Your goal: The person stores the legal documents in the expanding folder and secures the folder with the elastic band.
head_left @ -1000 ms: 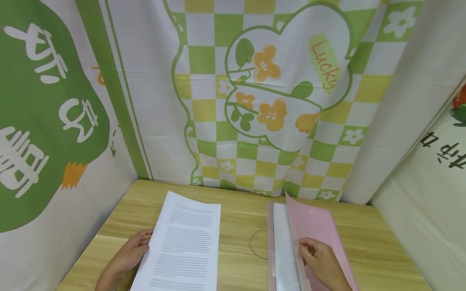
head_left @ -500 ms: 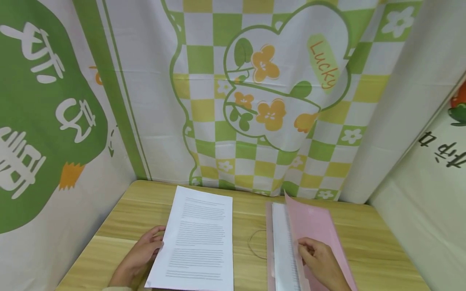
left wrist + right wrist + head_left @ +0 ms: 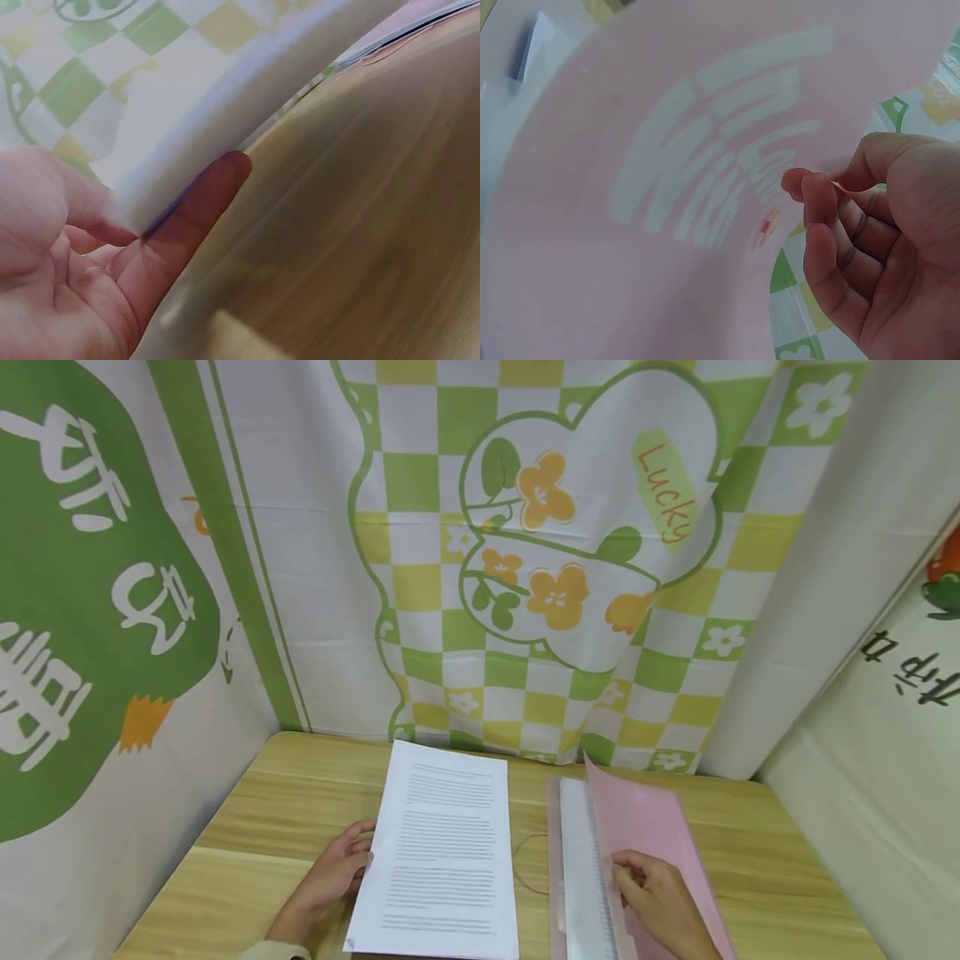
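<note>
Both pinching | left fingers (image 3: 196,214): left edge of papers (image 3: 442,852) between | right fingers (image 3: 821,251): pink cover (image 3: 643,822) between

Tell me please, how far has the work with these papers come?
Done: the folder is open, with sheets inside. In hand: the left hand holds papers outside it; the right hand holds the cover raised. Remaining, probably: those outside papers go in and the raised cover comes down.

A wood-grained worktop (image 3: 247,802) with rounded far corners bears, right of centre, a half-open pink folder (image 3: 652,818) with white sheets (image 3: 583,852) inside, and, just left of the folder, a thin loop of cord (image 3: 527,885) curving over the wood.
</note>
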Motion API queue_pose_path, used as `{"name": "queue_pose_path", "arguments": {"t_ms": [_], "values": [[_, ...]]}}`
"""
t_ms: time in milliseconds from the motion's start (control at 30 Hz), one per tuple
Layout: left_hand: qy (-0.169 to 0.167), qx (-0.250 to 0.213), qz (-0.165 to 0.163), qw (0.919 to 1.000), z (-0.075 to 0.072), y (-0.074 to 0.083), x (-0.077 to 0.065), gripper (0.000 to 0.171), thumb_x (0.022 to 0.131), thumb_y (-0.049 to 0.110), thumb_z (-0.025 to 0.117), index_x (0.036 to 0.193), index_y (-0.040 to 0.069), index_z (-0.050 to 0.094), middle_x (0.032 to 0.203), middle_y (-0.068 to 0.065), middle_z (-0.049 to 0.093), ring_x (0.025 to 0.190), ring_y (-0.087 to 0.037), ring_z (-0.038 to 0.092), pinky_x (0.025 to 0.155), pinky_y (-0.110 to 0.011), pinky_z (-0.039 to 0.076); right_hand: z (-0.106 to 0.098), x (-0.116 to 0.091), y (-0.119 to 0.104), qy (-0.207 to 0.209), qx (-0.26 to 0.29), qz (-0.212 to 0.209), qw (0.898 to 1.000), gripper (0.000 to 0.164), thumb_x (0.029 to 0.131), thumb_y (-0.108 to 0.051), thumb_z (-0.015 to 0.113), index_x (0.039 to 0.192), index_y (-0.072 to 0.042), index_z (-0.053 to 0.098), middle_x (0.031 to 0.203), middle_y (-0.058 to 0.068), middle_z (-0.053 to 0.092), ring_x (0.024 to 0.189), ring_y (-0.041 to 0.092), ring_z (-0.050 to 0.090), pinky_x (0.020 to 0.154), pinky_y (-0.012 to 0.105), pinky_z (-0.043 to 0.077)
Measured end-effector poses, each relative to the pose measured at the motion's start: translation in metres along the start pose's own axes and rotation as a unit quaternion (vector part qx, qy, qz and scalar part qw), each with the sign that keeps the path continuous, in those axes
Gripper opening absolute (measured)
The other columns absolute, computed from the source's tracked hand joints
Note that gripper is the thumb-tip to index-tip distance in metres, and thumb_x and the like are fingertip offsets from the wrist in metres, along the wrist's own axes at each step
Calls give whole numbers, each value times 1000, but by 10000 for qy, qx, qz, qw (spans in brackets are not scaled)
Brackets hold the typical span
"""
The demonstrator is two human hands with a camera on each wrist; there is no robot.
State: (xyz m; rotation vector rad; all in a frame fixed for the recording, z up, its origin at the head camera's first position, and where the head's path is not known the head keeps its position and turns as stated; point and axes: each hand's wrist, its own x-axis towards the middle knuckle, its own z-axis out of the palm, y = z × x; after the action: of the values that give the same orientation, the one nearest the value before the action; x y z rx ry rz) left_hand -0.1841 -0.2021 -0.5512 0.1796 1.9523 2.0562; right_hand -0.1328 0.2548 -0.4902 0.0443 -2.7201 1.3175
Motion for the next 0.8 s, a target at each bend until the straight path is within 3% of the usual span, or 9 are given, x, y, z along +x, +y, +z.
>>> {"name": "queue_pose_path", "arguments": {"t_ms": [333, 800], "values": [[-83, -270, 22, 9996, 35, -3, 19, 53, 99, -6, 43, 151, -7, 32, 113, -17, 69, 86, -28, 71, 71, -37, 59, 3, 0, 3, 5, 204, -15, 9998, 17, 96, -2, 63, 107, 3, 75, 69, -5, 62, 59, 9, 58, 53, 25, 47], [-150, -503, 32, 9986, 56, -1, 30, 54, 99, -6, 45, 151, -5, 33, 106, -14, 69, 82, -25, 71, 69, -34, 59, 3, 1, 3, 22, 142, -25, 9999, 16, 96, -3, 63, 106, 1, 76, 68, -6, 61, 59, 9, 58, 53, 24, 47]]}}
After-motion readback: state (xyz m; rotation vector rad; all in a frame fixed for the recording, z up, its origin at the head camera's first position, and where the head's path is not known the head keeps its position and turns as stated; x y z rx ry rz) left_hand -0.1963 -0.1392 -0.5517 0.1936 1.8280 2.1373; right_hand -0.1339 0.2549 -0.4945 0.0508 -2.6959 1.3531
